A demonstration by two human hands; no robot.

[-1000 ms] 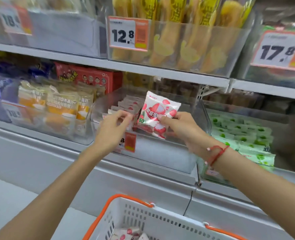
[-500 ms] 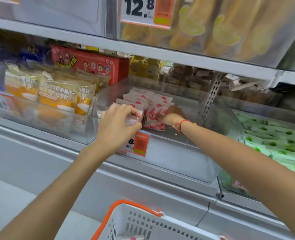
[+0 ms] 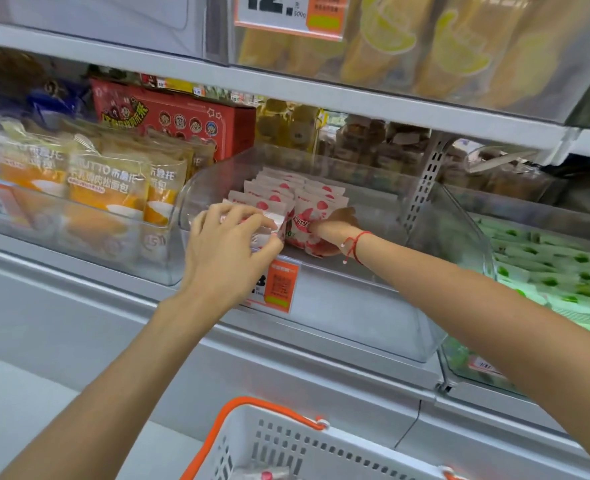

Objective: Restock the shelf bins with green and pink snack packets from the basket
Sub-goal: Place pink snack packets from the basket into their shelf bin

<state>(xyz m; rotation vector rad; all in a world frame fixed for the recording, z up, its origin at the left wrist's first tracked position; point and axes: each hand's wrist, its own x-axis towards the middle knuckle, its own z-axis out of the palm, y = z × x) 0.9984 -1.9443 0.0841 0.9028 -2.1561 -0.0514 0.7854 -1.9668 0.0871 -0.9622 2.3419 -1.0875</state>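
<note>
A clear shelf bin (image 3: 373, 306) holds rows of pink snack packets (image 3: 279, 188). My right hand (image 3: 335, 225) reaches into the bin and grips one pink packet (image 3: 304, 233) at the front of the right row. My left hand (image 3: 227, 244) curls its fingers over the front packets of the left row at the bin's front edge. To the right, a second clear bin holds green snack packets (image 3: 549, 271). The white basket (image 3: 307, 448) with orange handles sits below, with a pink packet showing inside.
A bin of orange bread packs (image 3: 106, 188) stands left of the pink bin, with a red box (image 3: 175, 123) behind. An orange price tag (image 3: 281, 284) hangs on the pink bin's front. The shelf above carries yellow packs (image 3: 425, 39).
My right hand has carried the pink packet from above the bin's front down into the bin, against the right row. My left hand stays on the left row. The camera has moved closer.
</note>
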